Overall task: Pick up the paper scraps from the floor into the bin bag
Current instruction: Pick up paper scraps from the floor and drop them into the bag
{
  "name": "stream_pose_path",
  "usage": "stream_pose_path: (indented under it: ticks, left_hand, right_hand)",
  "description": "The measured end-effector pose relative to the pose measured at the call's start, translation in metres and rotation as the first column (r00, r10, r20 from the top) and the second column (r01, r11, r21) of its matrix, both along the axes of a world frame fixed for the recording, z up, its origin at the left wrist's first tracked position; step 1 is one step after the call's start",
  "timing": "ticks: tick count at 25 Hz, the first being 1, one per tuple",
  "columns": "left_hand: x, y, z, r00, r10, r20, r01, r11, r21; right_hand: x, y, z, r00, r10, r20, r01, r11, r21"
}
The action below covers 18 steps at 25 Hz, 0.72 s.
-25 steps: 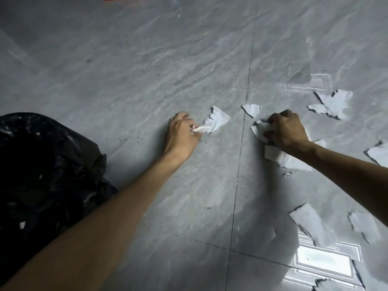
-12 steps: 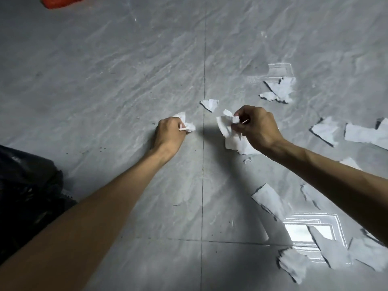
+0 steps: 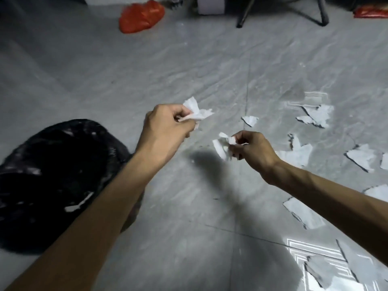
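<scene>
Pinched in my left hand [image 3: 165,124]: one crumpled scrap [image 3: 197,111]; right hand [image 3: 252,150] pinches another [image 3: 222,144]. Black bin bag [image 3: 52,175] at 9 o'clock; loose scraps [image 3: 317,116] at 3 o'clock, orange bag [image 3: 140,16] at 12.

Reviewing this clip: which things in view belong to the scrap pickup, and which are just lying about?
Part of the job:
left hand gripping a scrap
right hand gripping scraps
loose scraps on the floor
black bin bag

Lying about:
orange bag
stand legs
red packet, top right
</scene>
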State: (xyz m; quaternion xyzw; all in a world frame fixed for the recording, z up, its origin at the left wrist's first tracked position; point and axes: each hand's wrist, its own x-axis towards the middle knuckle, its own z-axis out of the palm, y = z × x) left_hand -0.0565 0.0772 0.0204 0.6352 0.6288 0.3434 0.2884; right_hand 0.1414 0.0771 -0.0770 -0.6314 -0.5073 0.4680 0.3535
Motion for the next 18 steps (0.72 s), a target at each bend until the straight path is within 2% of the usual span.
stream_pose_path:
  ticks: [2, 4, 7, 12, 14, 16, 18]
  left_hand:
    - [-0.041, -0.02, 0.028, 0.996, 0.084, -0.03, -0.081, 0.992, 0.101]
    - [-0.084, -0.039, 0.043, 0.968, 0.208, -0.139, -0.18, 0.965, 0.193]
    - [-0.143, -0.061, 0.037, 0.892, 0.346, -0.289, -0.328, 0.938, 0.113]
    - [-0.204, -0.089, -0.01, 0.797, 0.37, -0.478, -0.471, 0.876, -0.106]
    - [-0.217, -0.099, -0.023, 0.793, 0.342, -0.505, -0.481, 0.86, -0.173]
    - [-0.222, -0.105, -0.027, 0.799, 0.309, -0.516, -0.464, 0.863, -0.201]
    - [-0.22, -0.107, -0.023, 0.761, 0.336, -0.555, -0.476, 0.87, -0.126]
  right_hand:
    - [-0.042, 0.005, 0.026, 0.99, 0.033, -0.14, -0.03, 0.999, 0.02]
    - [-0.085, 0.005, 0.054, 0.967, 0.102, -0.233, -0.087, 0.993, 0.076]
    - [-0.139, -0.003, 0.086, 0.928, 0.224, -0.298, -0.173, 0.967, 0.189]
    - [-0.211, -0.01, 0.108, 0.891, 0.366, -0.268, -0.281, 0.91, 0.306]
    - [-0.233, -0.008, 0.104, 0.894, 0.4, -0.202, -0.341, 0.9, 0.272]
    - [-0.245, -0.007, 0.098, 0.869, 0.472, -0.151, -0.447, 0.878, 0.172]
    - [-0.244, -0.008, 0.094, 0.836, 0.533, -0.135, -0.526, 0.846, 0.085]
